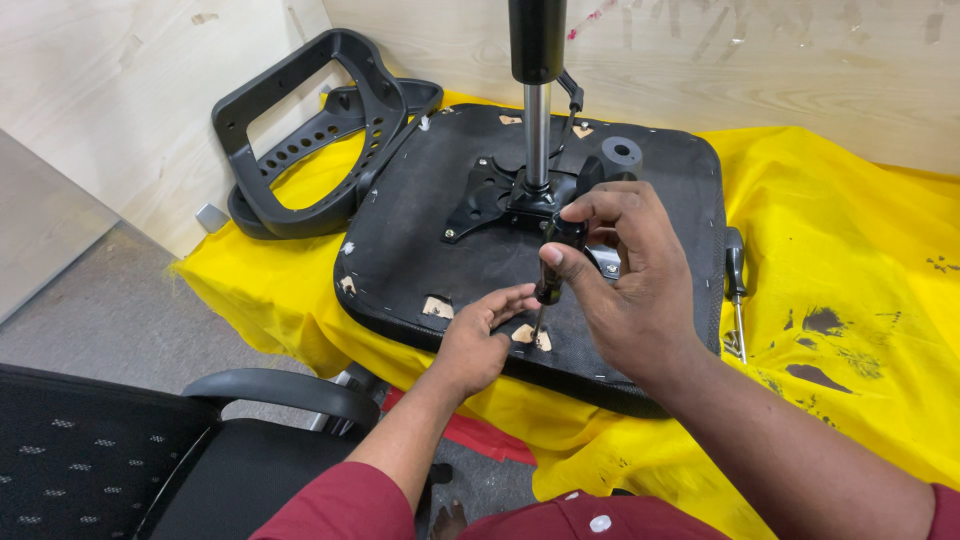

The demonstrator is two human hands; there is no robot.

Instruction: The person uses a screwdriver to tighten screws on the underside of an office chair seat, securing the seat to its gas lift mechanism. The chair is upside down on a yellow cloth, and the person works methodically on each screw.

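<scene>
An upturned black chair seat (420,240) lies on a yellow cloth (850,250), with its metal mounting plate (490,195) and gas-lift column (537,100) standing upright from it. My right hand (625,275) grips a black-handled screwdriver (553,265), held upright with its tip down at the seat's near edge. My left hand (485,335) rests on the seat beside the tip, fingers spread flat next to a small tan patch (528,337).
Two black plastic armrest frames (300,130) lean at the back left against a plywood wall. A second screwdriver (736,285) lies on the cloth right of the seat. Another office chair with an armrest (270,390) stands at the lower left on grey floor.
</scene>
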